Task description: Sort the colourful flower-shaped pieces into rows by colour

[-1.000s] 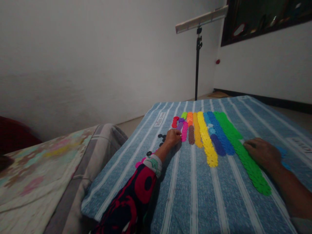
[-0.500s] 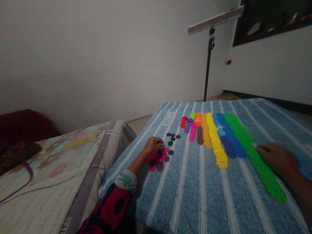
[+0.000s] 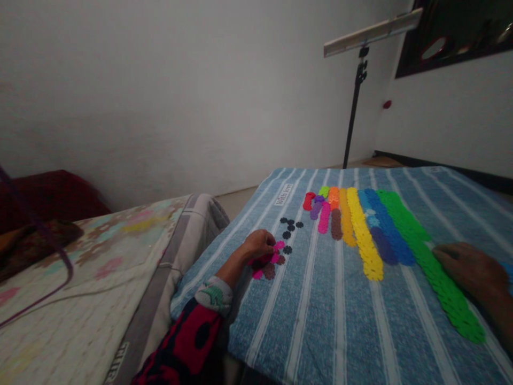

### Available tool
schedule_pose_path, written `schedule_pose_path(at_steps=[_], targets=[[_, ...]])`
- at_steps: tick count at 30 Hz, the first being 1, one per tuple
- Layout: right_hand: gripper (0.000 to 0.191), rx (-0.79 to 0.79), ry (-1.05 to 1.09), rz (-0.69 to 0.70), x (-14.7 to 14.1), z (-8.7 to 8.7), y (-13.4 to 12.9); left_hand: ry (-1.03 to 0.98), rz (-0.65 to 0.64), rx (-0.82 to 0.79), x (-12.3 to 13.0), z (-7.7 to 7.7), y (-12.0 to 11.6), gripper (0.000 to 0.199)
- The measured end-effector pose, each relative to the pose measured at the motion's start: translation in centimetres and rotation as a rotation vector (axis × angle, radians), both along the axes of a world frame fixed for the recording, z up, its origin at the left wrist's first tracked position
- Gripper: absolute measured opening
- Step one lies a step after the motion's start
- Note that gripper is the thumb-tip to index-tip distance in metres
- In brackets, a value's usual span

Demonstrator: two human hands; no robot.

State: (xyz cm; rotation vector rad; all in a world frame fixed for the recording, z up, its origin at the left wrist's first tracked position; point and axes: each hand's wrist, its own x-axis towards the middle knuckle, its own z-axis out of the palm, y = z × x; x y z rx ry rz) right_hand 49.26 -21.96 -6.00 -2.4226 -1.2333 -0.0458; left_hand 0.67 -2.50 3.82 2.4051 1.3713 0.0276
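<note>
My left hand (image 3: 259,244) is closed at the pile of pink and brown discs (image 3: 269,270), its fingertips bent down over the pile's upper edge; what they pinch is too small to make out. Black discs (image 3: 290,227) lie loose just beyond it. My right hand (image 3: 471,267) rests with curled fingers beside the long green row (image 3: 444,283), and its fingertips are hidden or blurred. Between the hands run rows of overlapping discs, among them a yellow row (image 3: 365,243), a blue row (image 3: 395,238), an orange-yellow row (image 3: 347,219) and a brown row (image 3: 336,224).
The discs lie on a blue striped cloth (image 3: 312,331). A bed with a floral cover (image 3: 120,256) stands to the left, with a purple cord (image 3: 60,251) over it. Behind the cloth rises a black stand (image 3: 352,117) bearing a light panel (image 3: 372,33).
The view has shifted slightly left, so things appear farther right. My left hand has lowered a little onto the pink discs. My right hand stays beside the green row.
</note>
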Motion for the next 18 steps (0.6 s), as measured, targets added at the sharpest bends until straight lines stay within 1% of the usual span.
schedule_pose_path(at_steps=[3, 6, 8, 11, 15, 18], targets=[[0.052, -0.016, 0.018, 0.000, -0.1, 0.2, 0.1, -0.022, 0.009, -0.034, 0.0, -0.2, 0.5, 0.008], [0.052, 0.006, 0.010, 0.025, 0.0, 0.0, 0.1, -0.081, 0.038, -0.074, 0.0, -0.7, 0.9, 0.007], [0.053, 0.021, 0.001, 0.036, 0.0, -0.2, 0.0, -0.166, 0.084, -0.136, -0.1, -1.0, 1.1, 0.008], [0.052, 0.022, 0.007, 0.032, 0.0, -0.2, 0.0, -0.340, 0.147, -0.270, -0.1, -1.3, 1.3, 0.011], [0.053, -0.001, 0.007, 0.019, -0.4, 0.3, 0.0, -0.501, 0.167, -0.393, 0.0, -1.1, 1.2, 0.012], [0.054, -0.039, -0.005, 0.006, -0.8, 0.8, 0.1, -0.556, 0.166, -0.398, 0.5, -0.6, 1.1, 0.013]])
